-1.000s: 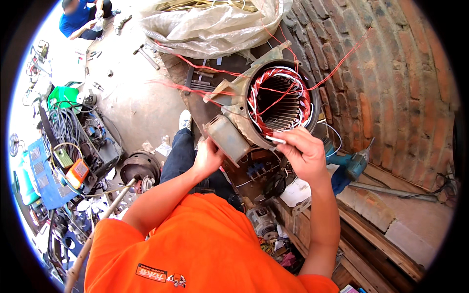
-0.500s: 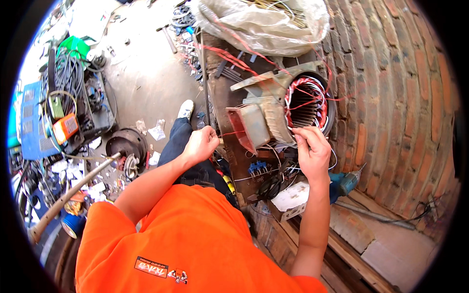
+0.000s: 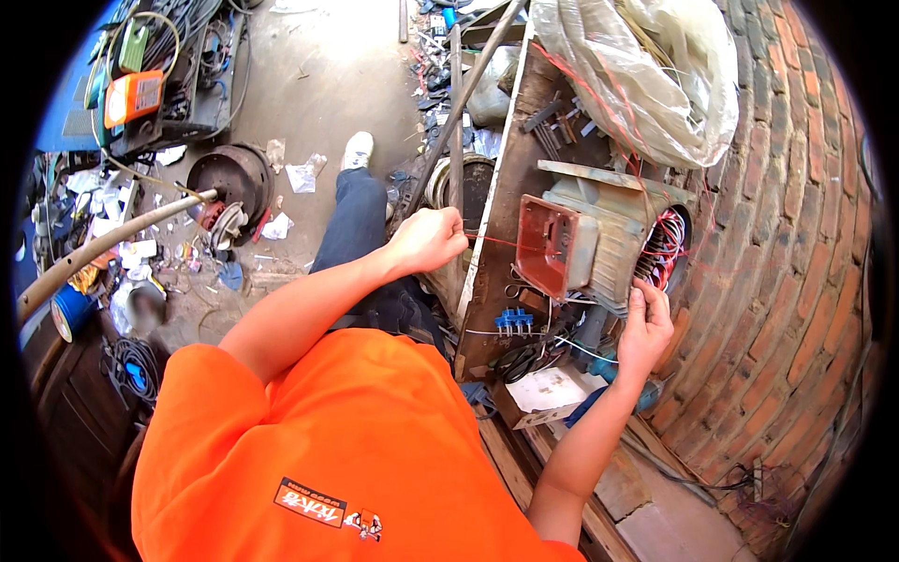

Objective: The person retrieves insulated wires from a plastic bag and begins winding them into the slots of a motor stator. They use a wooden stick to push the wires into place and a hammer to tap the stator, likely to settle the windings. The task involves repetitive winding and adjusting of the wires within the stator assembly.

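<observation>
A grey electric motor (image 3: 599, 253) lies on a workbench (image 3: 501, 201), with a red terminal box (image 3: 548, 248) facing me. Red and white winding wires (image 3: 667, 245) fill its open end by the brick wall. My left hand (image 3: 426, 239) is a closed fist left of the motor, gripping a thin red wire (image 3: 496, 241) that runs taut to the terminal box. My right hand (image 3: 644, 323) is at the lower rim of the open end, fingers pinched on the winding wires.
A large plastic bag (image 3: 655, 75) of wire sits behind the motor. Blue connectors (image 3: 513, 321), a white card (image 3: 552, 389) and cables lie below it. A curved brick wall (image 3: 787, 281) stands right. A round metal drum (image 3: 234, 178), orange meter (image 3: 136, 94) and scattered scrap cover the floor left.
My left hand has left the motor body and drawn leftward, pulling the red wire taut. My right hand stays at the windings. The view has swung toward the floor.
</observation>
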`<state>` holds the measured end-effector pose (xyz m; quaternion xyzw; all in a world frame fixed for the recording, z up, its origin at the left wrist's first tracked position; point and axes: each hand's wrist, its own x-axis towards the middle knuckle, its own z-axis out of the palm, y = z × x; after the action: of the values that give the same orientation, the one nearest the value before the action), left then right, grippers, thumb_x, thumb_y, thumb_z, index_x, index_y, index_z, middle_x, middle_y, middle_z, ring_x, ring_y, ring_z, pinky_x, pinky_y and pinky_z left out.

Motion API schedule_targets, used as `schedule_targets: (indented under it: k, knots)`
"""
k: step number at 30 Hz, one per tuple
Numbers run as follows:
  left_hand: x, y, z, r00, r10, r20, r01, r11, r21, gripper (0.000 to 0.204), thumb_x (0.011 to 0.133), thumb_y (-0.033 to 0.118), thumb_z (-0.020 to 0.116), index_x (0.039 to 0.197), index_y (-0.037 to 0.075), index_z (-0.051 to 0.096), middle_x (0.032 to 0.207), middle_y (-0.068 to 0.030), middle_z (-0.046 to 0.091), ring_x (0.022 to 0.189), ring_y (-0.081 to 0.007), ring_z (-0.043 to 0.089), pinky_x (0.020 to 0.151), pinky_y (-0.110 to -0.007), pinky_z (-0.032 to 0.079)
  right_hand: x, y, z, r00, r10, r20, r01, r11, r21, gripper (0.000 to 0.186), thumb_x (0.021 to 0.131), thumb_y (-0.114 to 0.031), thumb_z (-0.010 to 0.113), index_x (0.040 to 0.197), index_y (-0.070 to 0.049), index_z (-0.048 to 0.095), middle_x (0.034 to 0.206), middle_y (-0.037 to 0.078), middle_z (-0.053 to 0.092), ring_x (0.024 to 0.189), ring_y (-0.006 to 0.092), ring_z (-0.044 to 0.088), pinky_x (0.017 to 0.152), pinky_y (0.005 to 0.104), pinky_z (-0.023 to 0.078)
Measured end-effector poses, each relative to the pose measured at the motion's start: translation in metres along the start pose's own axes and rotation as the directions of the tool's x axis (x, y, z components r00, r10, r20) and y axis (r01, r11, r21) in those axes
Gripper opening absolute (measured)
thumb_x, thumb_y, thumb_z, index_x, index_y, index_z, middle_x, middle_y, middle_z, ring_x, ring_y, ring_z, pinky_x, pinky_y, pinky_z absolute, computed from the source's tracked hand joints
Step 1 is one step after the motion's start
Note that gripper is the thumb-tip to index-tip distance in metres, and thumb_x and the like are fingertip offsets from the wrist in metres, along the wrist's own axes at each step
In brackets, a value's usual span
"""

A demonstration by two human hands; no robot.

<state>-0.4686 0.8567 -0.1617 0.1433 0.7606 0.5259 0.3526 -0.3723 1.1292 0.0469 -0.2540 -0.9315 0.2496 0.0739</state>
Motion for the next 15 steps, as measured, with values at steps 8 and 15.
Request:
schedule_targets:
  k: [8, 15]
  knots:
    - [0.012, -0.023, 0.0, 0.997, 0.004, 0.072, -0.005, 1.0, 0.012, 0.029, 0.083, 0.025, 0.06, 0.092, -0.003, 0.064, 0.083, -0.0245, 0.069, 0.083, -0.042, 0.068, 0.076, -0.048, 0.053, 0.014, 0.022, -0.02, 0.96, 0.19, 0.206, -0.226, 0.96, 0.168, 0.011, 0.093, -0.002, 0.066, 0.101, 0.005, 0.069, 0.099, 0.004, 0.065, 0.094, 0.0115, 0.059, 0.085, 0.0257, 0.046]
    - [-0.004, -0.047, -0.028, 0.979, -0.106, 0.175, 0.107, 0.994, 0.001, 0.022, 0.083, 0.021, 0.059, 0.082, -0.001, 0.062, 0.066, -0.0172, 0.067, 0.064, -0.0315, 0.07, 0.065, -0.042, 0.054, 0.01, -0.03, -0.003, 0.991, 0.066, -0.112, -0.087, 0.977, -0.194, 0.013, 0.097, -0.009, 0.065, 0.102, 0.003, 0.069, 0.086, 0.003, 0.067, 0.08, 0.0096, 0.06, 0.075, 0.0252, 0.048]
